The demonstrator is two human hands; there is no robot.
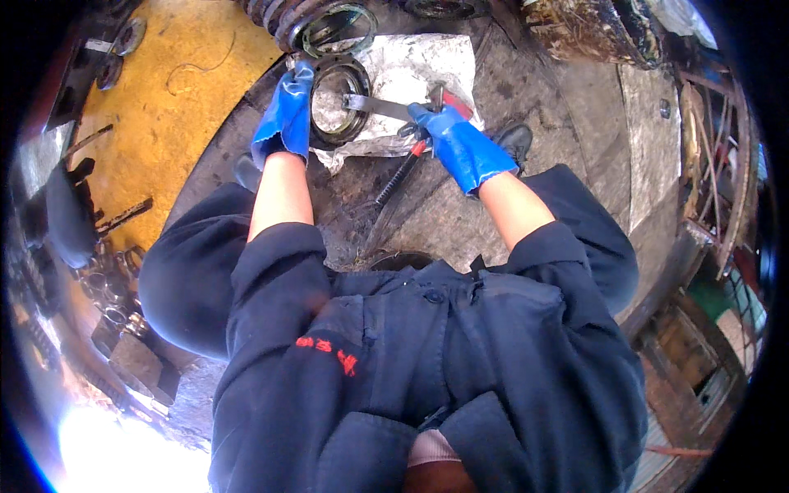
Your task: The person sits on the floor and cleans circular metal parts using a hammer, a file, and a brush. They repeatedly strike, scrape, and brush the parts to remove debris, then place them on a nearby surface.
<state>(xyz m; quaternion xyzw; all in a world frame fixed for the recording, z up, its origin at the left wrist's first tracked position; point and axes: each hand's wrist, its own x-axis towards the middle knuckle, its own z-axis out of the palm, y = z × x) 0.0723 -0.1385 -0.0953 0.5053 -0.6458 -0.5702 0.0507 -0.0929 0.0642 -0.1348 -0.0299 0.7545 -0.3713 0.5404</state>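
A dark, greasy metal ring (362,86) stands out against a stained white sheet (427,57) on the ground before me. My left hand (286,111), in a blue rubber glove, is closed on the ring's left rim. My right hand (456,140), gloved the same way, grips a flat grey metal strip like a scraper blade (380,105). The strip's free end reaches over the ring's right rim into its opening. Beside the right hand shows a red piece (457,103), partly covered by the glove. A tool with a black ribbed handle (399,177) and red collar lies below it.
Another ring (339,29) and stacked round metal parts (279,16) sit at the far side. A yellow sheet (173,74) covers the ground at left, near several metal parts (115,296). A rusty drum-like object (588,29) is far right, with bent metal rods (715,156) beyond.
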